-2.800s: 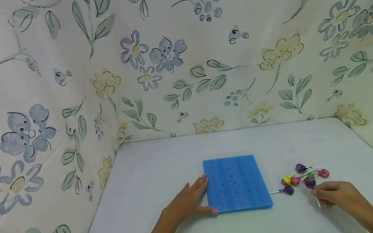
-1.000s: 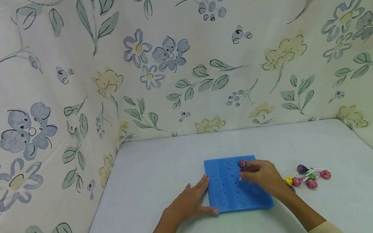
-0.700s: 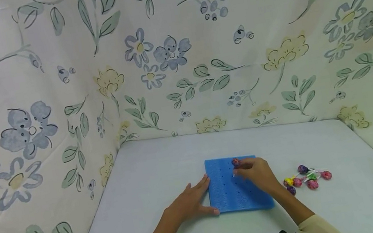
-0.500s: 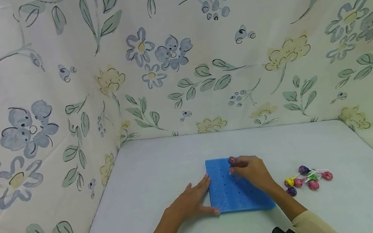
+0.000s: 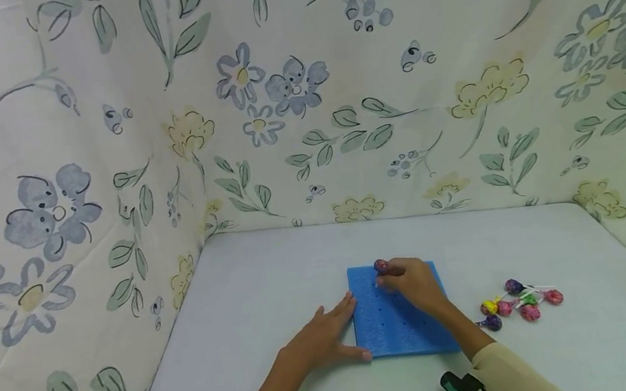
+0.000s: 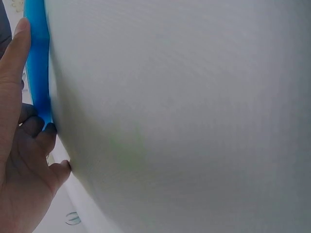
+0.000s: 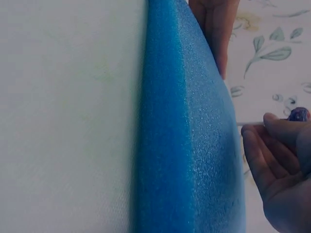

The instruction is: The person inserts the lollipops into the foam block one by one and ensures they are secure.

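A blue foam block (image 5: 404,322) with rows of small holes lies flat on the white table. My left hand (image 5: 322,339) rests against its left edge, fingers and thumb extended; the left wrist view shows the hand (image 6: 24,160) along the block's side. Over the block's far part, my right hand (image 5: 413,281) pinches a dark wrapped lollipop (image 5: 381,266) by its stick, candy end up. In the right wrist view the stick (image 7: 250,123) points at the foam's top surface; whether its tip is in a hole I cannot tell. Part of the hole pattern is hidden under my right hand.
Several wrapped lollipops, among them a yellow one (image 5: 489,308) and a purple one (image 5: 491,323), lie in a loose pile right of the block. White table (image 5: 275,265) surrounds the block. Floral cloth (image 5: 297,177) stands behind and at both sides.
My right hand has picked the lollipop from the pile, carried it left over the block and moved it farther toward the block's far edge. My left hand stays at the left edge.
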`<state>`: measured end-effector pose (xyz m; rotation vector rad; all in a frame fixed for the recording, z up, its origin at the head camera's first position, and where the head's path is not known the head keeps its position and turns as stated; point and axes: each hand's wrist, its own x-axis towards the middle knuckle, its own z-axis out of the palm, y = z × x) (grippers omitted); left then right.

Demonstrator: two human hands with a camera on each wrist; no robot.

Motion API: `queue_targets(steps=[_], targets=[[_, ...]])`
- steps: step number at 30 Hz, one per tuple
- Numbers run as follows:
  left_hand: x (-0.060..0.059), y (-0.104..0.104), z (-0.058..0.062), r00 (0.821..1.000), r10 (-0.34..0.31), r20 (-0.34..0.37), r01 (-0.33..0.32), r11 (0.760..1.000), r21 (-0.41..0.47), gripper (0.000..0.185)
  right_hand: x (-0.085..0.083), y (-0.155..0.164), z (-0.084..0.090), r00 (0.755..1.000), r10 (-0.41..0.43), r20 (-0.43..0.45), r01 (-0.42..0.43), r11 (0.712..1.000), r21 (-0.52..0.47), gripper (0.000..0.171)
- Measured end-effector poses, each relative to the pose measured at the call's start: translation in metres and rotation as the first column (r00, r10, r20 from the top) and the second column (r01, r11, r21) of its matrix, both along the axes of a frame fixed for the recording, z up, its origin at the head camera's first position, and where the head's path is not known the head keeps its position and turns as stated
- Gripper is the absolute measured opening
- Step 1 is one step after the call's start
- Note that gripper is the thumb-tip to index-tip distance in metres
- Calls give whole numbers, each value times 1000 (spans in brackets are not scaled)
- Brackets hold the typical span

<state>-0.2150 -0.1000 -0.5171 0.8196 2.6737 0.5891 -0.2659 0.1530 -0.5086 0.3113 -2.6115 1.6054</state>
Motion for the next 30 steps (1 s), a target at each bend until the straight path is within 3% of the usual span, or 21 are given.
queue_targets(steps=[11, 17, 30], targets=[[0, 1, 2, 1000, 6, 12, -6, 1000, 2, 114, -9, -8, -5, 998, -63, 32, 61, 996, 61, 13], [0, 1, 1, 1000, 0, 0, 0, 1000, -9, 114, -9, -10, -8, 999, -39, 19, 36, 990, 134, 15], [0, 3, 3, 1000, 8, 21, -8, 1000, -8, 113, -9, -11, -13, 999, -41, -2, 41, 989, 140, 10]])
